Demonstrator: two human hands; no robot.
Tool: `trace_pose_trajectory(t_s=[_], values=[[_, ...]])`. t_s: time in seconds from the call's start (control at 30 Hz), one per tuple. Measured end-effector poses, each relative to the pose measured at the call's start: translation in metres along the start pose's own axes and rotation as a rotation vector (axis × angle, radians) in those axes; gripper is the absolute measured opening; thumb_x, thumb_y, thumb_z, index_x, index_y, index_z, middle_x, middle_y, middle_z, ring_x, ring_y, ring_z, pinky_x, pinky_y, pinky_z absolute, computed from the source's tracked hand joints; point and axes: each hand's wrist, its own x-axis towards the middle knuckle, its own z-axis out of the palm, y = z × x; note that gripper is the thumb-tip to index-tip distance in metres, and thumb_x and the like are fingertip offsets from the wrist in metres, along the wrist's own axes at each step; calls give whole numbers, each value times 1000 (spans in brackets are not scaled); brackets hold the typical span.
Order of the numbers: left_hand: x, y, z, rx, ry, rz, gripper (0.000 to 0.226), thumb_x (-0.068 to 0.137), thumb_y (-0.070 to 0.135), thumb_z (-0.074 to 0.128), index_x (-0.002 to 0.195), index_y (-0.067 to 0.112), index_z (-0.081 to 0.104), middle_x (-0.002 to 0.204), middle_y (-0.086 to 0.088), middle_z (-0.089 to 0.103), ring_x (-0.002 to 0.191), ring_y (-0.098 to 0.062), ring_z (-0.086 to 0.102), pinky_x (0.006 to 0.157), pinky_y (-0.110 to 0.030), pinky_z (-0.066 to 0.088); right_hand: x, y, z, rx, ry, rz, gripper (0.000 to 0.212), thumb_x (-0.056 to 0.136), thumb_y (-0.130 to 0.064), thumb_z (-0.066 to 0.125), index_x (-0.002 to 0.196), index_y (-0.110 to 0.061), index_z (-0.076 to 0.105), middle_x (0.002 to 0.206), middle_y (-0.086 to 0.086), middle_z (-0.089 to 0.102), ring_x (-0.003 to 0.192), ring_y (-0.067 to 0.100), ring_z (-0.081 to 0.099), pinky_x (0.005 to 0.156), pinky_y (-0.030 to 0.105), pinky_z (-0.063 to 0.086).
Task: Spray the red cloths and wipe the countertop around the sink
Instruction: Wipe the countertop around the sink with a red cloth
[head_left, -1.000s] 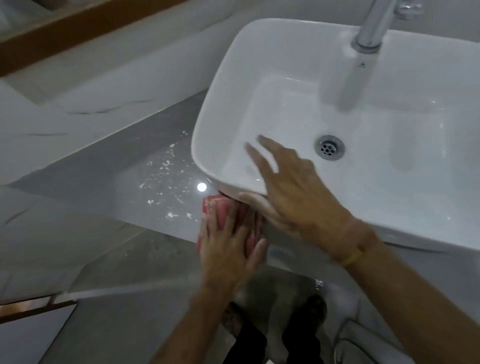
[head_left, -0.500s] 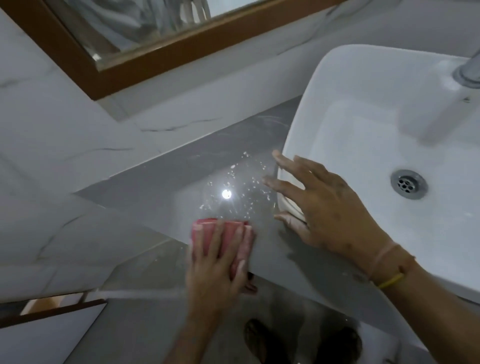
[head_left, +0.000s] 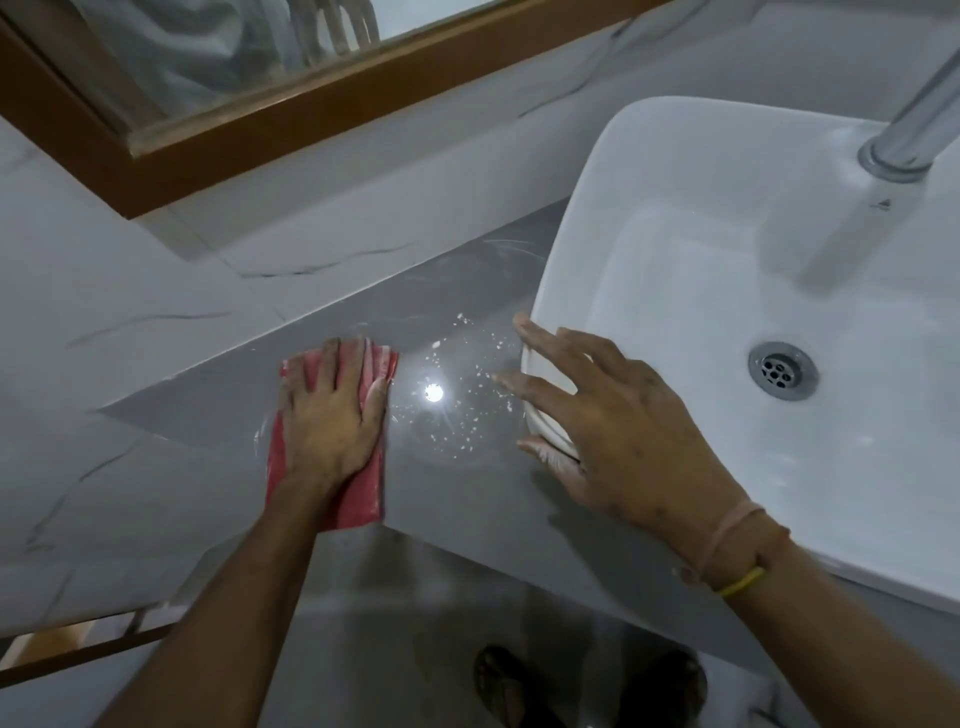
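- Left hand flat, fingers spread, pressing folded red cloth onto grey glossy countertop, frame centre-left
- Right hand open, holding nothing, resting against white ceramic sink rim

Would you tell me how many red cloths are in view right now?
1. The red cloth lies flat on the grey countertop left of the sink, pressed under the left hand. Another may be out of frame.
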Motion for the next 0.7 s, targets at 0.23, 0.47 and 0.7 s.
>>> trace_pose_trajectory(t_s=[0.23,0.47,0.7], values=[[-36,2,10,40,-10,134,73,91,69,13,153,31,7,164,-5,8,150,-36,-3,119,-56,5,-4,0,-1,0,19,-5,53,81,-39,69,130,-24,56,153,9,39,126,34,51,81,47,57],[-21,-15,8,-36,31,-42,63,94,58,15,152,33,14,164,-7,8,150,-37,3,120,-55,10,-4,2,3,-6,45,8,54,76,-40,72,126,-23,60,148,10,45,121,34,57,78,46,57],[-7,-14,-1,-103,49,-65,55,100,39,25,153,26,18,162,-12,16,150,-34,9,122,-53,15,-1,2,2,9,64,4,58,75,-38,74,128,-23,59,147,10,47,118,35,58,77,48,59]])
